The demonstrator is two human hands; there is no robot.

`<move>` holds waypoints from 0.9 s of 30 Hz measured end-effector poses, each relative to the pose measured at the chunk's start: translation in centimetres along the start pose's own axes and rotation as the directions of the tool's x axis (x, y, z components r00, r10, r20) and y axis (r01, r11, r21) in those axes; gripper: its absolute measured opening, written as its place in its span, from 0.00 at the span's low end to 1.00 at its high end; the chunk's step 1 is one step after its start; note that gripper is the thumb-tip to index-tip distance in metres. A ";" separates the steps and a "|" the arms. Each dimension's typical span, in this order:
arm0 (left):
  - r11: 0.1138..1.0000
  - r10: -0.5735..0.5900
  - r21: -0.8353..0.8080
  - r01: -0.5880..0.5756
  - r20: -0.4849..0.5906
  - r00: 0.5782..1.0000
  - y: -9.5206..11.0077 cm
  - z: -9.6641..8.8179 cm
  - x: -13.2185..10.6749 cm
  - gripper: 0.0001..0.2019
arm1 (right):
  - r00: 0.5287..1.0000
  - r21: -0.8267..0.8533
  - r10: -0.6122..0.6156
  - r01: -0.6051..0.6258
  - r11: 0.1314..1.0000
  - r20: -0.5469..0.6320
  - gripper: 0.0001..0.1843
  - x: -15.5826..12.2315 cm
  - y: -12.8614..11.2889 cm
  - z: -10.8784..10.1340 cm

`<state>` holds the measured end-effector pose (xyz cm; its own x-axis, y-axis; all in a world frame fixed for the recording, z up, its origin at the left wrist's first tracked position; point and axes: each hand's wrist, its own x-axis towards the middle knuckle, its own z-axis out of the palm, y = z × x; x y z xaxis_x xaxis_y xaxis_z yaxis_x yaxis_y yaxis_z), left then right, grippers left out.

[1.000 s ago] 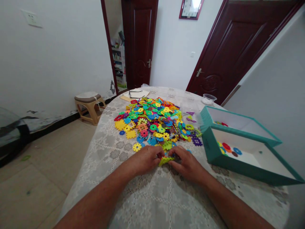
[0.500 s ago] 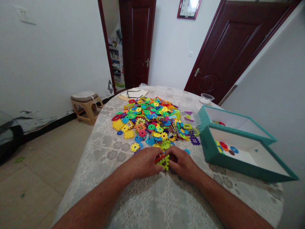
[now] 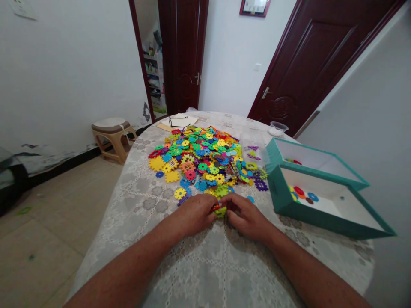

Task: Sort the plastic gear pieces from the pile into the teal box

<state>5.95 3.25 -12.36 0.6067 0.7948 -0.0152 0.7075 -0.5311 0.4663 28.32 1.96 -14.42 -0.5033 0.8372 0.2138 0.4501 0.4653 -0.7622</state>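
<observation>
My left hand (image 3: pixel 195 214) and my right hand (image 3: pixel 245 215) meet at the near edge of a heap of colourful plastic snowflake discs (image 3: pixel 205 159). Between their fingertips they pinch a small joined cluster of yellow-green and red pieces (image 3: pixel 219 210), held just above the lace tablecloth (image 3: pixel 205 265). Both hands have their fingers closed on it, and most of the cluster is hidden by them.
Two teal boxes with white insides (image 3: pixel 321 192) stand at the right, with a few discs inside. Glasses on paper (image 3: pixel 178 121) and a clear bowl (image 3: pixel 278 128) sit at the table's far side. A low stool (image 3: pixel 112 132) stands on the floor at left. Dark doors are behind.
The yellow-green piece, which showed wide between my hands, is now mostly covered as my fingers close in. The view has tilted down slightly.
</observation>
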 end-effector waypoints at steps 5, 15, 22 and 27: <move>0.996 0.029 0.086 -0.029 0.005 1.000 0.5 0.6 0.0 0.08 | 0.960 -0.214 -0.154 0.103 0.971 -0.235 0.15 1.0 1.4 -0.5; 0.993 0.070 0.090 -0.070 0.009 0.998 0.7 0.5 -0.1 0.07 | 0.982 -0.581 -0.157 0.067 0.812 -0.107 0.17 2.5 2.3 0.0; 0.994 0.105 0.023 -0.106 0.013 0.994 0.8 0.2 -0.4 0.08 | 0.991 -0.464 -0.121 0.084 0.882 -0.050 0.05 1.2 1.5 -0.9; 0.996 0.090 0.019 -0.090 0.020 0.996 1.1 -0.1 -0.3 0.09 | 0.958 -0.349 0.036 -0.138 0.927 -0.283 0.07 1.2 1.6 -2.1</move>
<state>6.52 2.48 -11.75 0.6748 0.7379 0.0090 0.6567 -0.6059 0.4490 30.00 4.30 -14.11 -0.2573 0.9007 0.3501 0.7442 0.4157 -0.5228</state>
